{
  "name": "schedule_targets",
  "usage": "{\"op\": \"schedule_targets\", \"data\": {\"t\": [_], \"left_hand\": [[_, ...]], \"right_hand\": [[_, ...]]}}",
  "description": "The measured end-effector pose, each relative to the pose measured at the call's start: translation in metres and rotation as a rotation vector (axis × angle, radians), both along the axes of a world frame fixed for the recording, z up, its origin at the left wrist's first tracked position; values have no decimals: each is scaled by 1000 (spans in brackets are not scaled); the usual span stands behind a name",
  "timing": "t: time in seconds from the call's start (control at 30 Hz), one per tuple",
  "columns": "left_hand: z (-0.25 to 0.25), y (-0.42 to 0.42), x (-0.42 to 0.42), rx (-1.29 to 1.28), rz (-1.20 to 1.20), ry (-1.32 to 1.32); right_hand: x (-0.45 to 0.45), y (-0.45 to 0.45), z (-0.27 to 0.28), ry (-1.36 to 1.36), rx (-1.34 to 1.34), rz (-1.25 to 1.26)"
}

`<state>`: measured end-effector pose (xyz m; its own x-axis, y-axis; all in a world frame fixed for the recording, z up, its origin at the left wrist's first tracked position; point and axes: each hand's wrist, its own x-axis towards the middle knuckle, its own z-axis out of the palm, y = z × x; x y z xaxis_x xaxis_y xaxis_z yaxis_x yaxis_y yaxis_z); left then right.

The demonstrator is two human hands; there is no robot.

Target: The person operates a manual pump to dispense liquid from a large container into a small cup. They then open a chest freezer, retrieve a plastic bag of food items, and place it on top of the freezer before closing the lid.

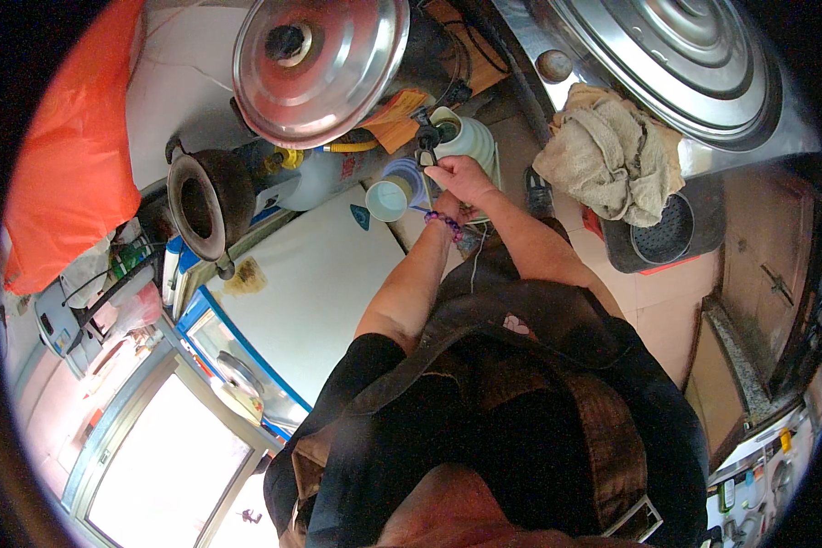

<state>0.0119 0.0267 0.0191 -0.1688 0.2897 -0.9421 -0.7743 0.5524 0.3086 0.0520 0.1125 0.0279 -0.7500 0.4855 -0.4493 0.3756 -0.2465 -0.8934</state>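
My right hand is at the upper middle, its fingertips at a small black-rimmed part beside a pale ribbed container; whether it grips that part is unclear. Just below, my left hand, with a purple beaded bracelet at the wrist, is partly hidden behind my right hand, so its fingers and anything in them cannot be made out. Close by on the left sits a light blue-green cup, tilted so that its inside shows. A white cord hangs beneath my hands.
A large metal lid and a dark pot stand at upper left, above a white surface. At upper right, a crumpled cloth lies at the edge of a steel unit with a round lid. A perforated dark stool stands below it.
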Motion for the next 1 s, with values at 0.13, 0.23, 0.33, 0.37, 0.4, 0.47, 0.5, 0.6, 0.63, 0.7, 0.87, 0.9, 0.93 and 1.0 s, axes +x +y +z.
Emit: {"op": "schedule_targets", "data": {"t": [0.13, 0.23, 0.33, 0.37, 0.4, 0.47, 0.5, 0.6, 0.63, 0.7, 0.87, 0.9, 0.93, 1.0], "left_hand": [[-46, -27, -9, 127, 68, -106], [-48, -29, -10, 87, 47, -78], [-53, -32, -14, 110, 13, -107], [-55, -33, -13, 126, 30, -106], [-55, -33, -13, 144, 46, -107], [-56, -33, -13, 93, 46, -107], [-59, -34, -15, 68, 48, -104], [-69, -41, -18, 151, 83, -146], [-73, -43, -19, 138, 93, -143], [-77, -44, -16, 114, 109, -138], [-84, -49, -19, 142, 95, -162], [-81, -46, -18, 159, 108, -192], [-77, -44, -18, 149, 102, -179], [-67, -40, -16, 128, 91, -153]], "right_hand": [[-2, 1, 7, -25, 22, 62], [0, 1, 7, -23, 19, 44], [0, 2, 7, -35, 30, 60], [-1, 1, 7, -31, 39, 59], [-1, 2, 7, -29, 49, 58], [0, 2, 6, -23, 35, 44], [0, 1, 7, -16, 27, 39], [-1, 0, 6, -9, -1, 43], [-1, -1, 6, -11, 6, 37], [-1, -1, 8, -15, 19, 20], [-3, -4, 11, 7, 12, -7], [-2, -4, 10, 12, 14, -28], [-1, -4, 8, 11, 23, -31], [0, -3, 6, 11, 42, -36]]}}
